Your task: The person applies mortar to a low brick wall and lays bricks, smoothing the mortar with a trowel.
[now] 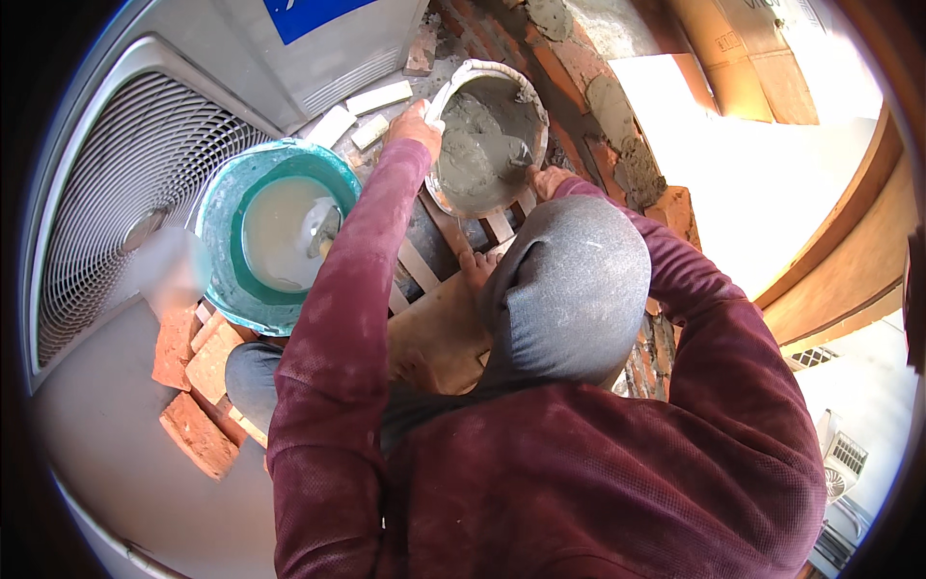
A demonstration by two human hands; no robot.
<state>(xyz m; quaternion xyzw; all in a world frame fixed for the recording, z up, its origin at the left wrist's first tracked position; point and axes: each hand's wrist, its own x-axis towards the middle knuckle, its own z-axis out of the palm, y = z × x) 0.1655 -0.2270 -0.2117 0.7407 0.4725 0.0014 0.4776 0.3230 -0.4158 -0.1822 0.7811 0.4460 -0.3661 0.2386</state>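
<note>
A bucket (482,198) with a pale, crusted rim holds wet grey mortar (482,135). My left hand (415,130) is closed over its left rim. My right hand (550,180) is curled at the opposite side; what its fingers grip is hidden. Close to them a small greyish patch, perhaps a tool's blade, shows in the mortar. Left of my left forearm stands a teal bucket (217,217) of cloudy water. A tool with a light handle (325,247) dips into it. Rounded grey cloth (579,280), seemingly over my knee, lies between my arms.
An air-conditioner unit (145,145) with a fan grille borders the left. Several loose bricks (198,434) lie below the teal bucket. Pale blocks (378,97) sit between the buckets. A mortar-smeared brick edge (627,145) runs along the right, with cardboard (743,58) beyond. Toes (476,267) rest near boards.
</note>
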